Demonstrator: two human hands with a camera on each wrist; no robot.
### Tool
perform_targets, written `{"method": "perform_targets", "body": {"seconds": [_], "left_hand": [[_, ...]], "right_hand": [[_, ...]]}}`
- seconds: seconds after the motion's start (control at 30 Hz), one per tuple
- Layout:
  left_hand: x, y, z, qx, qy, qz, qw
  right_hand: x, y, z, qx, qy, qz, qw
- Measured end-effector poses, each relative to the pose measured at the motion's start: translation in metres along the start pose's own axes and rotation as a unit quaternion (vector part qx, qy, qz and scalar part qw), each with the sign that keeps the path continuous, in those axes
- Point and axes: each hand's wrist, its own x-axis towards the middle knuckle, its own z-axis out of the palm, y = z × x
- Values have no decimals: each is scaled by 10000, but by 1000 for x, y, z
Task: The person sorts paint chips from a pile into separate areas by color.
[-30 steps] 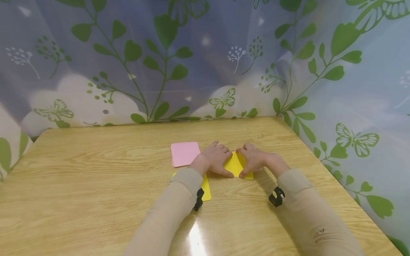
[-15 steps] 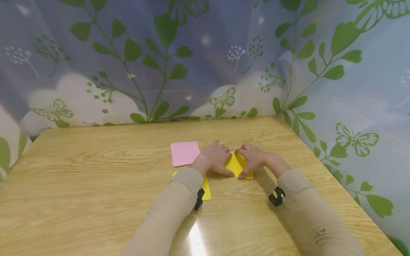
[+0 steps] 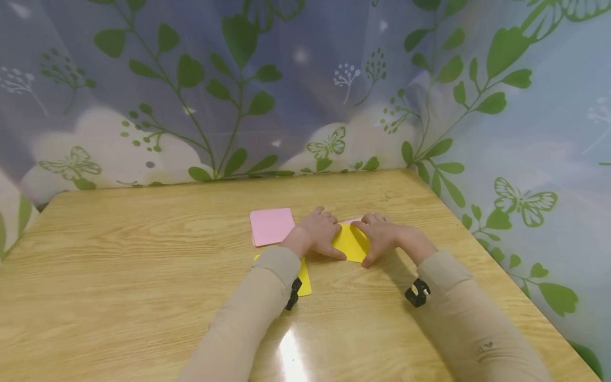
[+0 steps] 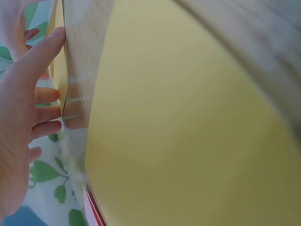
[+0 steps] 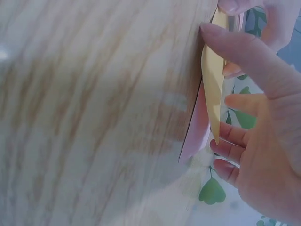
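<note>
In the head view a yellow card (image 3: 351, 243) lies between my two hands, right of the table's middle. My left hand (image 3: 319, 232) holds its left side, thumb at the near edge and fingers toward the far edge. My right hand (image 3: 382, 237) grips the right side between thumb and fingers. The right wrist view shows the yellow card (image 5: 214, 77) bowed, its right part raised off a pink card (image 5: 195, 129) underneath. The pink card's far edge (image 3: 353, 220) also peeks out in the head view. The covered parts of both cards are hidden by my hands.
A pile of pink cards (image 3: 272, 227) lies left of my left hand. Nearer, another yellow card (image 3: 303, 278) is partly under my left forearm; it fills much of the left wrist view. The wooden table (image 3: 143, 276) meets patterned curtains (image 3: 286, 106) at the back and right.
My right thumb has slid slightly right to the yellow card's near right corner, which no longer sticks out past it. More pink shows behind the yellow card. The left hand keeps its place.
</note>
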Motion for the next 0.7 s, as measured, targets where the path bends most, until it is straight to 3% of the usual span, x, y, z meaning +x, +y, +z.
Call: {"method": "perform_targets", "body": {"seconds": [0.7], "left_hand": [[-1,1,-3,-211,-1,-2,9998]], "right_hand": [[-3,-3,-2,108,185,-447,9988]]}}
